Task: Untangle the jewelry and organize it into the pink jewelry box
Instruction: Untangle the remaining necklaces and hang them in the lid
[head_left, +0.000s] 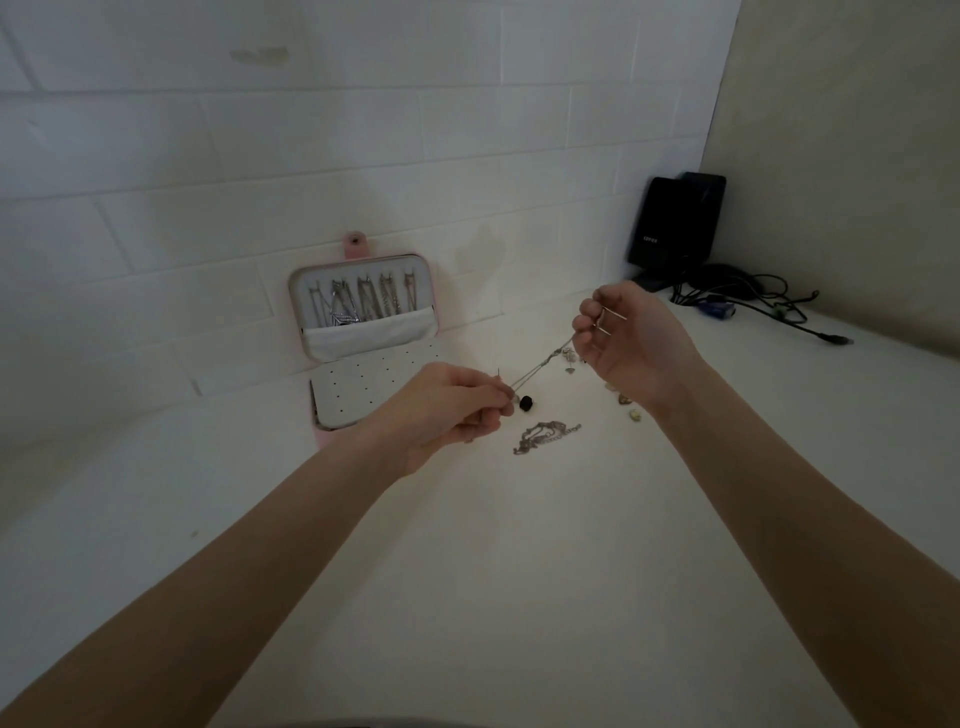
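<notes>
While the pink jewelry box (318, 434) is sitting open, left hand (447, 410) and right hand (631, 340) are both pinching a silver chain (540, 366) stretched between them.

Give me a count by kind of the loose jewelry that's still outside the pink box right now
Chain stretched between left hand and right hand: 1
Tangled chain pile on the table: 1
Black bead: 1
Small pale pieces by the right wrist: 3 visible
Total: 6

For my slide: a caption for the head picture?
Both hands stretch a silver chain beside the open pink jewelry box.
</notes>
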